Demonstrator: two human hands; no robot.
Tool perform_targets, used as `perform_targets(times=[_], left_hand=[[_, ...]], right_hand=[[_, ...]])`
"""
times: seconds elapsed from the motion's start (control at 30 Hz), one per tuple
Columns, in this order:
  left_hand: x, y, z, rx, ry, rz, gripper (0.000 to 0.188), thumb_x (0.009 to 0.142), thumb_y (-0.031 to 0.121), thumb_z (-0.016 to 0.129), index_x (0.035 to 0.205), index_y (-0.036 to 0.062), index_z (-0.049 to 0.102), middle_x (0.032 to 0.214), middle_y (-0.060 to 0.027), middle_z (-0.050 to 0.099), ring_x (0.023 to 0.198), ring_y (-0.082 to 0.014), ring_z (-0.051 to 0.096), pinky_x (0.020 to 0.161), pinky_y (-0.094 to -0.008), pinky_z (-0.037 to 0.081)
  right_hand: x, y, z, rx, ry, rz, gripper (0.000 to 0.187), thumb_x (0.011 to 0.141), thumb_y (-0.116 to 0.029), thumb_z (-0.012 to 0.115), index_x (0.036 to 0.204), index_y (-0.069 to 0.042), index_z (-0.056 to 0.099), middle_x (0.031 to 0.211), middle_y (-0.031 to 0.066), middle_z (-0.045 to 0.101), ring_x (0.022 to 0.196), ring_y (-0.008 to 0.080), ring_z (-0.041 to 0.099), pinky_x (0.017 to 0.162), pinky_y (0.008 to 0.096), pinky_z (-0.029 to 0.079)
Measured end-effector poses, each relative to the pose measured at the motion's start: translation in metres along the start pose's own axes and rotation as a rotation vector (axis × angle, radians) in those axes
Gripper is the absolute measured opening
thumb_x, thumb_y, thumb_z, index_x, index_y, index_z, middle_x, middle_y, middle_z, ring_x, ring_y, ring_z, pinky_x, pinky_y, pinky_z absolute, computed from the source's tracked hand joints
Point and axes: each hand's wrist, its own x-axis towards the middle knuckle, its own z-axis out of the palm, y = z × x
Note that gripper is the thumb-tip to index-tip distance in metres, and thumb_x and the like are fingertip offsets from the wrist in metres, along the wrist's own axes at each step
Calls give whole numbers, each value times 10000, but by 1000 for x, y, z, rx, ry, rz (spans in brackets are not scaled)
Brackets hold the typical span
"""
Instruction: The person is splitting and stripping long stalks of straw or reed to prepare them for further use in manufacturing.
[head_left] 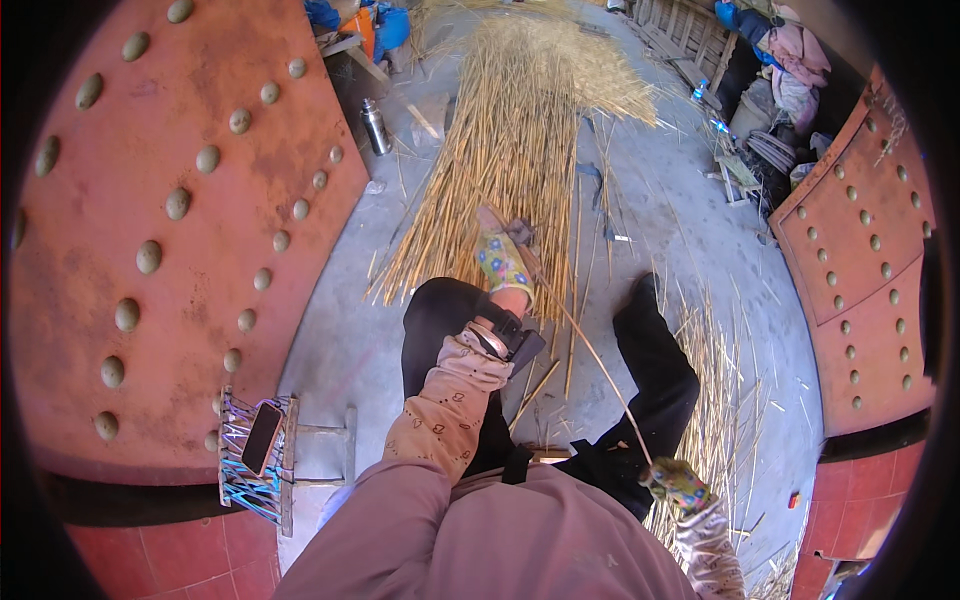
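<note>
Toward the floor's point(345, 300) near right corner, the right hand's point(682, 487) gloved fingers look closed around one end of a long stalk point(603, 368), which slants up to the left hand point(503, 262), blurred enough that I can't tell how far its fingers are curled or whether they pinch it. Beneath and beyond that left hand, the straw-coloured bundle point(520, 120) runs toward the floor's far edge, with loose stalks point(715, 390) strewn nearer its right edge. I'd judge one stalk is being worked between both hands, so the next move calls for steady tension without snapping it.
</note>
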Motion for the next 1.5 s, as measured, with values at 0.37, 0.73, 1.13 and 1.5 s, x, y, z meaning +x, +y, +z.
perform_targets(times=[0.37,0.73,1.13,1.5], left_hand=[[-103,-37,54,177,96,-157,496,714,579,460,758,85,484,624,8,482,498,-121,446,438,-237,348],[54,54,-9,232,44,387,369,767,503,444,712,139,470,613,13,463,500,-110,429,422,-253,344],[-4,58,54,157,57,95,359,796,467,420,753,114,465,637,-17,450,552,-136,428,502,-275,374],[-13,55,28,660,8,-26,456,774,541,387,783,94,477,589,6,439,500,-95,441,422,-202,347]], right_hand=[[95,-123,80,358,-38,-379,241,793,-155,468,958,14,513,548,1,456,413,51,397,343,176,281],[-38,92,-35,259,541,-434,149,788,-123,486,783,4,563,722,139,577,636,175,559,553,265,469],[-62,130,-182,-663,1451,28,425,750,-81,467,1165,-23,393,1182,122,420,1107,237,375,925,309,291],[363,-98,-20,136,-47,-462,439,776,-177,541,1163,-39,387,1111,96,480,971,154,490,754,259,416]])
